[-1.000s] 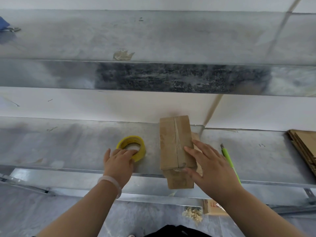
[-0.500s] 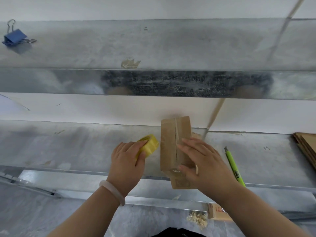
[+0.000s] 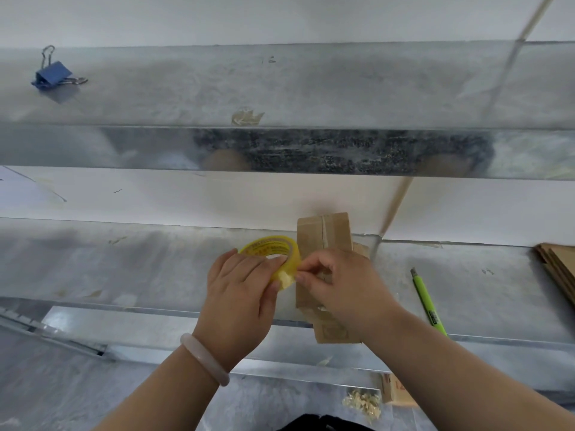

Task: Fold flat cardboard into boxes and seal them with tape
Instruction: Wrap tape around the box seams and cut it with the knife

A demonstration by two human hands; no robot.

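A small folded cardboard box (image 3: 329, 237) lies on the metal shelf (image 3: 124, 269), its two top flaps meeting in a centre seam, its near end hanging over the shelf edge. My left hand (image 3: 242, 293) grips a yellow roll of clear tape (image 3: 273, 250), lifted off the shelf just left of the box. My right hand (image 3: 342, 284) is over the box's near half, thumb and forefinger pinching at the tape's free end on the roll. The box's near part is hidden by my right hand.
A green utility knife (image 3: 426, 300) lies on the shelf to the right. Flat cardboard sheets (image 3: 560, 265) are stacked at the far right edge. A blue binder clip (image 3: 51, 76) sits on the upper shelf at left. Scraps lie on the floor below.
My left hand picked the tape roll up off the shelf and brought it to the box. My right hand left the box top and moved to the roll's edge.
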